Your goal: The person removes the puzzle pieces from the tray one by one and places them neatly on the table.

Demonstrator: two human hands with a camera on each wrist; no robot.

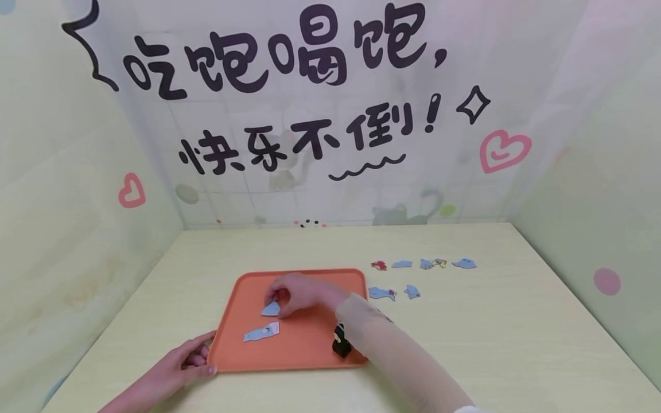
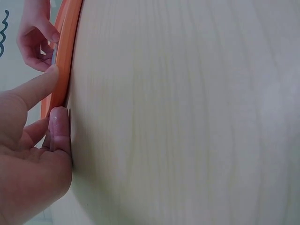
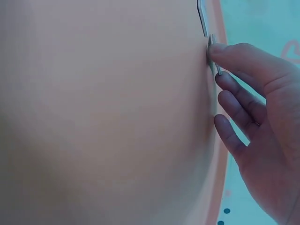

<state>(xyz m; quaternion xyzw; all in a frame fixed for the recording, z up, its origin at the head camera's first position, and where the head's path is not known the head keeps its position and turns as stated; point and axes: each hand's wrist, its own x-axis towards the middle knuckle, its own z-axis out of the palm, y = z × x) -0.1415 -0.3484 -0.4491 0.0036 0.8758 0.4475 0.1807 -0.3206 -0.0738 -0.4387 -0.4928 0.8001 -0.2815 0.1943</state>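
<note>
My right hand (image 1: 302, 291) is over the orange tray (image 1: 304, 354) and pinches a light blue puzzle piece (image 1: 270, 310) between thumb and fingers. In the right wrist view this piece appears edge-on, close to the tray's surface. Just in front of it, a longer blue puzzle piece (image 1: 258, 332) with a pale pink end lies flat on the tray. At the tray's front left corner, my left hand (image 1: 181, 362) grips the rim. The left wrist view has its thumb (image 2: 40, 89) on top of the rim and its other fingers curled low beside it.
Several puzzle pieces lie on the table right of the tray, among them a red one (image 1: 379, 265), a blue one (image 1: 464, 263) and a wavy one (image 1: 381, 293). A small black object (image 1: 341, 342) shows beside my right sleeve. Printed wall sheets enclose the table's back and sides.
</note>
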